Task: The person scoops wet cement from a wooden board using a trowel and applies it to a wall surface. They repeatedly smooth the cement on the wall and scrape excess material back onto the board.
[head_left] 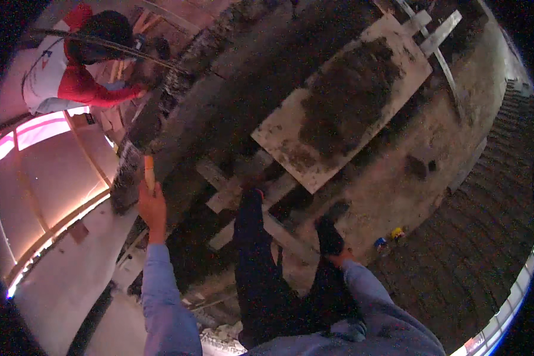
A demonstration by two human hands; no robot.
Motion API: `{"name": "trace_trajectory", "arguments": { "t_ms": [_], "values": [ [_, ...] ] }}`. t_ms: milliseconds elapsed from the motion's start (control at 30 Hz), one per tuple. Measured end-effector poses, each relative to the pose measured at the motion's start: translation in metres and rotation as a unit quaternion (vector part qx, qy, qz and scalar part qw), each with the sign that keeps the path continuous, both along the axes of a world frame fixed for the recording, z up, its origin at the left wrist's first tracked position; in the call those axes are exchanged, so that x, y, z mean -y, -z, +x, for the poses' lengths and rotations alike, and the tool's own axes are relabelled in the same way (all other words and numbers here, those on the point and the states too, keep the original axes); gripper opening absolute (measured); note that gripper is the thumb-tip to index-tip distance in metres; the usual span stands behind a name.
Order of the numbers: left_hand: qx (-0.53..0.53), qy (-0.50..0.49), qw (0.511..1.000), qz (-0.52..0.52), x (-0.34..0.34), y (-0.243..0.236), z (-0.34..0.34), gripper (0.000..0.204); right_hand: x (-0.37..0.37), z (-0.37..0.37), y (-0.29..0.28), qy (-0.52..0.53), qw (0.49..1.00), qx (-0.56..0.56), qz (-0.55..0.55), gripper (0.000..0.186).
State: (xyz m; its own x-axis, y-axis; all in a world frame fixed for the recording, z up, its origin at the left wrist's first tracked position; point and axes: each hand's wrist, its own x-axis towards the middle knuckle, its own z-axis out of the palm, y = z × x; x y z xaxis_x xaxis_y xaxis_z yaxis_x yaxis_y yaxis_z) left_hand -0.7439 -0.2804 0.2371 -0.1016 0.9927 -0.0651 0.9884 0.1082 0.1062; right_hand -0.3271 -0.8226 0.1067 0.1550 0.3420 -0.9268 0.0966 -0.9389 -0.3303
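This looked like a building site or a rough workshop. A board (pixel 292 151) smeared with dark, mortar-like stuff (pixel 344 98) lay near rough planks (pixel 441 34). The floor (pixel 391 178) was dusty, a ledge (pixel 165 101) dark and crusted. A co-worker (pixel 80 83) leaned in beyond it, and a tool handle (pixel 149 172) was in hand.

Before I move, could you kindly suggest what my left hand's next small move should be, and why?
Perhaps ease the left hand toward the board: that hand holds an orange-tipped handle well to the board's left, while dark material lies spread on the board, apart from it.
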Motion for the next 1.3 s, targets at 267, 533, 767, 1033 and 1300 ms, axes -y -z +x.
{"name": "trace_trajectory", "arguments": {
  "t_ms": [267,533,767,1033,1300],
  "values": [
    [0.156,0.004,0.951,-0.268,0.237,0.173,0.145,0.051,0.047,0.071,-0.015,-0.114,0.976,0.088,-0.162,0.113],
    [0.067,0.116,0.964,-0.231,0.325,0.414,0.367,0.041,0.064,0.138,-0.026,0.009,0.99,0.101,-0.1,0.097],
    [0.54,-0.256,0.746,-0.292,0.319,0.419,0.675,0.049,0.079,0.158,-0.034,-0.001,0.986,0.146,-0.085,0.095],
    [0.434,-0.124,0.816,-0.36,0.343,0.401,0.557,0.052,0.114,0.124,-0.019,0.025,0.987,0.156,-0.037,0.097],
    [0.394,-0.079,0.825,-0.397,0.317,0.327,0.477,0.053,0.107,0.114,-0.023,-0.008,0.988,0.11,-0.106,0.099]
  ]
}}
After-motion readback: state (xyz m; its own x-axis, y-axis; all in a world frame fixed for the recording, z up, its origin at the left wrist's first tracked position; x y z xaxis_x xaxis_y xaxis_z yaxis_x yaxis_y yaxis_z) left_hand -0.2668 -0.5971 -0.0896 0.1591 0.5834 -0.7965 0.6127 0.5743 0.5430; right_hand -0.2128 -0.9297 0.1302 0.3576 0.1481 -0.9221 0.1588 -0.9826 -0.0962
